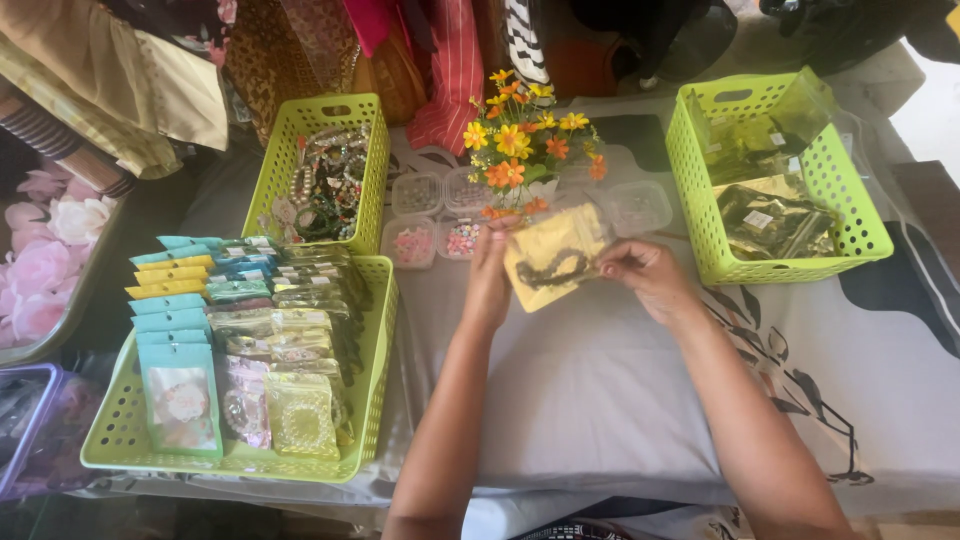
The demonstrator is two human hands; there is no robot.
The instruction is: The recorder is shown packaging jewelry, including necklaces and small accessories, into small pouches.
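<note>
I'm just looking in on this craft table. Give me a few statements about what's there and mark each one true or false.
1. Both hands, the left hand and the right hand, hold a small yellow packet. True.
2. The packet lies inside a basket. False: it is held up above the grey table cloth.
3. Orange and yellow flowers stand just behind the packet. True.
4. The right basket is blue. False: it is lime green.
5. The near-left basket holds rows of small packets. True.

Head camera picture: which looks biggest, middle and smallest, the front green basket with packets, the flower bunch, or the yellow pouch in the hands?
1. Front green basket, clearly biggest, though it is also nearest the camera.
2. Flower bunch.
3. Yellow pouch, held by the left hand and right hand; only slightly smaller-looking than the flowers.
</note>
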